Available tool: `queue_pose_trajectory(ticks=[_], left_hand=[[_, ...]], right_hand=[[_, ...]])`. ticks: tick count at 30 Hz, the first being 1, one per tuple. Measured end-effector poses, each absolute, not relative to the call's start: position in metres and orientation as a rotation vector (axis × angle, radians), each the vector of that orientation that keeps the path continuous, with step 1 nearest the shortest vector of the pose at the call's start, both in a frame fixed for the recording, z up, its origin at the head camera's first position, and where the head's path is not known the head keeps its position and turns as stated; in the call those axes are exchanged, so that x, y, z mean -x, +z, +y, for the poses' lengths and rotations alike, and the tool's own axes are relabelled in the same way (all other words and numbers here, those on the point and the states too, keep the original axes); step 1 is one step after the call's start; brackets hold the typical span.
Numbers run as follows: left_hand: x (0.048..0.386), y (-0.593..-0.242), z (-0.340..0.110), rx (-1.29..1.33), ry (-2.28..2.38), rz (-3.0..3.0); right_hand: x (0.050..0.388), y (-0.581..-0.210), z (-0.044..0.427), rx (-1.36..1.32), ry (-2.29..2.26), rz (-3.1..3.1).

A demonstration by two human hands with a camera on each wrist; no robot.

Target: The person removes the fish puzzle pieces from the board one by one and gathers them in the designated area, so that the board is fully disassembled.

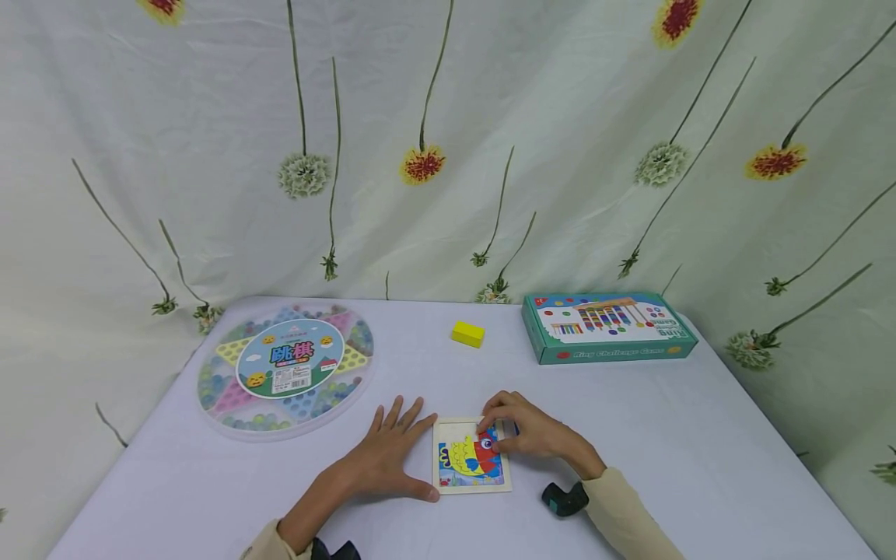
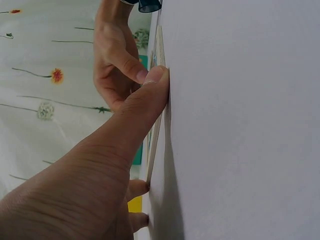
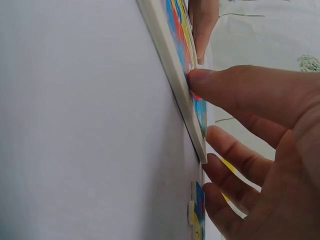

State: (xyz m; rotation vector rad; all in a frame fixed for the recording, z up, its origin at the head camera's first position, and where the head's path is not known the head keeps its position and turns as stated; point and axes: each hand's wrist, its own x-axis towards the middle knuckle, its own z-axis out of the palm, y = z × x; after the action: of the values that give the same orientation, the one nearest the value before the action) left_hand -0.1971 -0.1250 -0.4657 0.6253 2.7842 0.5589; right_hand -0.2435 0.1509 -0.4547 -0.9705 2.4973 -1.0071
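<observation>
A small wooden jigsaw puzzle (image 1: 472, 470) lies on the table, its picture a yellow and red cartoon creature on blue, in a pale wooden frame (image 1: 476, 490). My left hand (image 1: 387, 460) is spread at the frame's left side, thumb at the lower corner and index finger at the upper one. At the picture's upper right, my right hand (image 1: 526, 429) pinches a red puzzle piece (image 1: 484, 451) with an eye on it between thumb and curled fingers. In the right wrist view, another puzzle piece (image 3: 199, 212) lies beyond the frame, partly behind the fingers.
A round Chinese checkers set (image 1: 290, 358) with marbles lies at the back left. Near the back edge sits a yellow block (image 1: 467, 334). A green Ring Challenge Game box (image 1: 609, 328) stands at the back right, before a flowered curtain (image 1: 448, 218).
</observation>
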Motion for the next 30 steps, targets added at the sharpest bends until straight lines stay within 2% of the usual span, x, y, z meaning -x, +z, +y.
queue_pose_trajectory(ticks=[30], left_hand=[[0.1971, -0.4636, -0.1255, -0.619, 0.582, 2.77]], right_hand=[[0.2467, -0.456, 0.1547, 0.899, -1.078, 2.475]])
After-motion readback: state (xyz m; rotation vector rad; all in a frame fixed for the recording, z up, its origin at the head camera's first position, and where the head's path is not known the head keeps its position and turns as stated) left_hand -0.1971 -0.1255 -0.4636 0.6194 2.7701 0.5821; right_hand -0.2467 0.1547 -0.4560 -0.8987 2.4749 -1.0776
